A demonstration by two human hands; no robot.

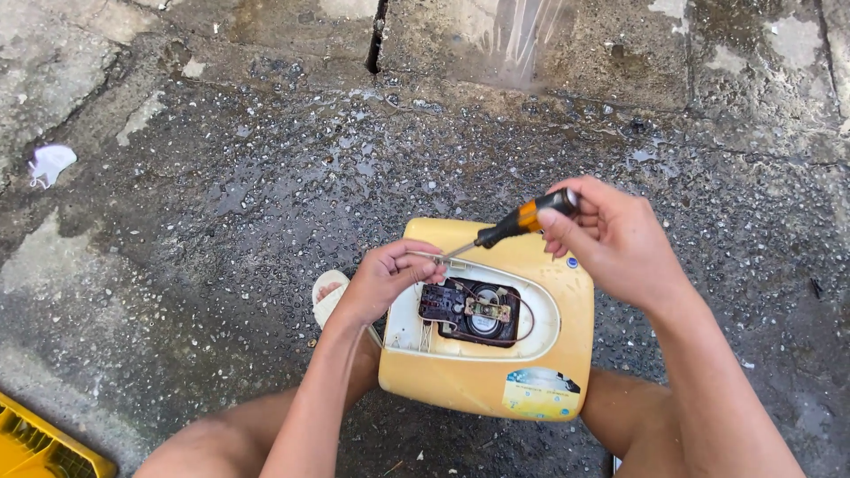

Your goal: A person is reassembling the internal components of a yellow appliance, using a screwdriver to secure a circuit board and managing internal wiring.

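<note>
- The ground point(221, 204) here is rough grey concrete, wet and dark in the middle, with cracks and paler dry patches at the edges.
- The right hand point(611, 239) is gripping a screwdriver point(513, 223) by its black and orange handle, fingers closed around the end, and the metal tip is pointing down and left.
- The left hand point(385, 279) is pinching the thin shaft near the tip, resting on the rim of the opening.
- Under both hands a yellow appliance housing point(496, 372) is standing on the ground between the person's bare knees, its oval opening showing a dark part with wires point(474, 312).
- A coloured sticker point(540, 394) is sitting on the near face of the housing.
- A light sandal point(328, 292) is showing just left of the housing.
- Well apart, a white crumpled mask point(49, 164) is lying at the far left, and a yellow crate point(35, 443) is showing in the bottom left corner.
</note>
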